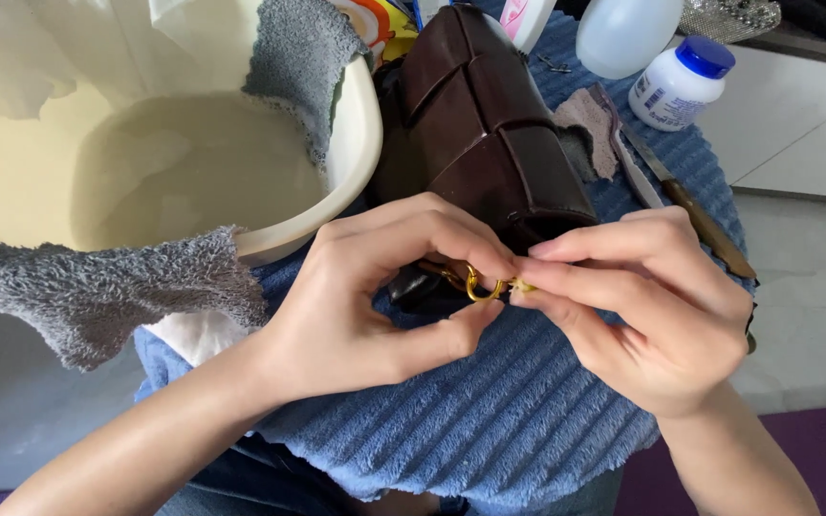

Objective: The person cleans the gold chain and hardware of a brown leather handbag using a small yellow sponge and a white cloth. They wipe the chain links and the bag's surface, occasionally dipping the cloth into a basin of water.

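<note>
Blue ribbed towel (489, 420) covers the bench w/ a brown bag (485, 124) lying by a cream basin (360, 143), left hand (375, 306) pinching its gold ring (483, 287) steady while right hand (642, 306) nips the clasp, both closed tight.

Cream basin (360, 143), grey towel (97, 287), white bottle (681, 84)

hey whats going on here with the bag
A person is working on a dark brown woven leather bag lying on a blue ribbed cloth. Both hands meet at its gold ring: the left hand pinches the ring while the right hand holds a small gold piece against it. A cream basin draped with grey towels sits alongside, with bottles behind.
</note>
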